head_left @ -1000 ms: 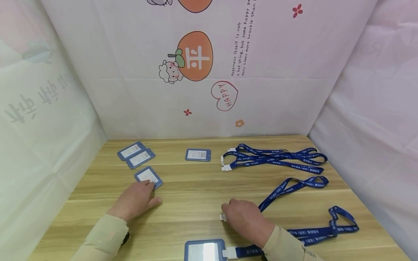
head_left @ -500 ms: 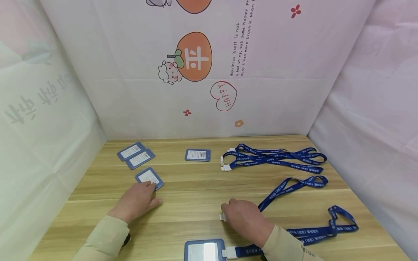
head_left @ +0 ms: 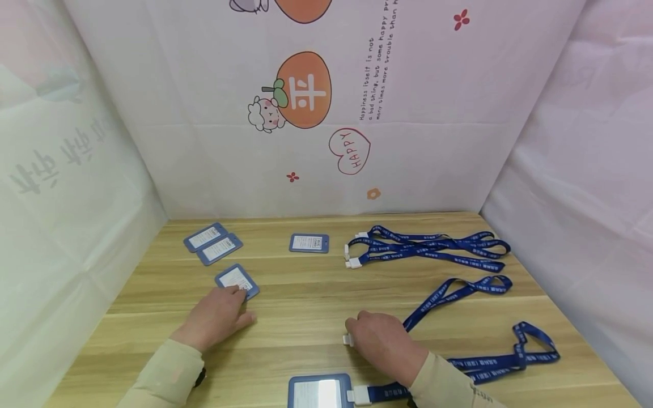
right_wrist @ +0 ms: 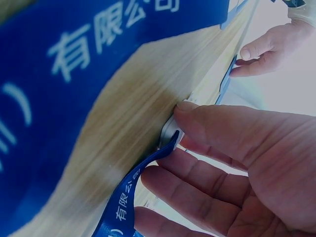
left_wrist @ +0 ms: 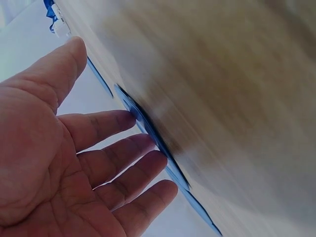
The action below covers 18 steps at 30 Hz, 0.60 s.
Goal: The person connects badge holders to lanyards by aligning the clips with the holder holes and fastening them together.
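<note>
My left hand [head_left: 215, 317] touches a blue-framed badge holder [head_left: 234, 277] lying on the table; in the left wrist view its fingertips [left_wrist: 129, 118] press on the badge holder's face, with the thumb apart. My right hand [head_left: 385, 343] pinches the white clip [right_wrist: 170, 131] of a blue lanyard [head_left: 433, 300] between thumb and fingers. The lanyard's loop trails to the back right. Nearest me lies another badge holder [head_left: 296, 391], joined by a white clip to a second lanyard [head_left: 490, 362] that runs partly under the right forearm.
Two badge holders [head_left: 219, 248] overlap at the back left. A single badge holder [head_left: 308, 242] lies at the back middle. Several blue lanyards [head_left: 428, 246] with white clips lie at the back right. Fabric walls [head_left: 245, 170] enclose the wooden table [head_left: 285, 300] at the back and sides.
My left hand has slid the badge holder under its fingers slightly right and toward me. My right hand keeps its place on the clip.
</note>
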Available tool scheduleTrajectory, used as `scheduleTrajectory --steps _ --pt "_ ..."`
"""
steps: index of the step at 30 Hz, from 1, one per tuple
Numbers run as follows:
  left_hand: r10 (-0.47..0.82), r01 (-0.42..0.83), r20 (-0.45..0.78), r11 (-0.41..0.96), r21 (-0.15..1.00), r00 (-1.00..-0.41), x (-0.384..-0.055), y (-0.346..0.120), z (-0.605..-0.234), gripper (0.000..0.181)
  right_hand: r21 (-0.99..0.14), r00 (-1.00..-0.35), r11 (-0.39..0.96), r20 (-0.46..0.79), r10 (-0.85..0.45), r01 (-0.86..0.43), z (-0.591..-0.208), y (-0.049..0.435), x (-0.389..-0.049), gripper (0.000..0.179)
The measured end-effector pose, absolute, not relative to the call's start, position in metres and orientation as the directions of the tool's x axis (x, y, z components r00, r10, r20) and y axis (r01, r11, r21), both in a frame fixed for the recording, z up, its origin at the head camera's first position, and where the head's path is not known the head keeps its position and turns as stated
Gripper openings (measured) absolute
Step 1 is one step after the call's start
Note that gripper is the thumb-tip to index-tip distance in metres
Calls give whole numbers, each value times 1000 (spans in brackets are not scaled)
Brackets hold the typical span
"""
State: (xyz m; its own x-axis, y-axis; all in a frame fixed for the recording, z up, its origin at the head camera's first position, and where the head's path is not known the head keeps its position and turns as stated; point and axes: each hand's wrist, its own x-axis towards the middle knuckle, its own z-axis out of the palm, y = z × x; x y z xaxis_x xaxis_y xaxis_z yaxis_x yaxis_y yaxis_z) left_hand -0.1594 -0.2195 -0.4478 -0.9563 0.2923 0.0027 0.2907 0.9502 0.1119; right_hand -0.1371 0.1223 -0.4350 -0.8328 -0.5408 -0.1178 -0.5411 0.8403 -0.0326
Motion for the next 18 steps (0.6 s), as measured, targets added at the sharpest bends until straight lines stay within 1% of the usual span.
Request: scheduleTrajectory --steps 9,18 --pt "319 321 33 943 92 -947 -158 -217 -449 50 -25 -835 843 -119 -537 -538 -434 121 -136 11" --pt "317 317 20 942 107 -948 -154 -214 -447 54 -36 -836 843 -110 -537 -536 -434 121 -136 11"
